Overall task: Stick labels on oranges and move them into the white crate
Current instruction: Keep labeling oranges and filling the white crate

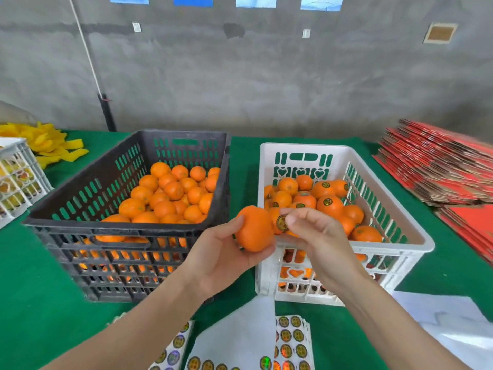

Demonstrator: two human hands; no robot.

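Sticker sheets [292, 340] lie nearest, on the green worktop [32, 289]. Left hand [221, 252], grip curled round an orange [254, 228], holds it up over the near-left corner of the white crate [416, 236]. Right hand [317, 236], grip narrow, pinches a round label [282, 222] right beside that fruit. Black crate [80, 222] of plain oranges sits left; labelled ones lie in the white one. Grey concrete wall [266, 89] behind, red flattened cartons [440, 169] stacked far right.
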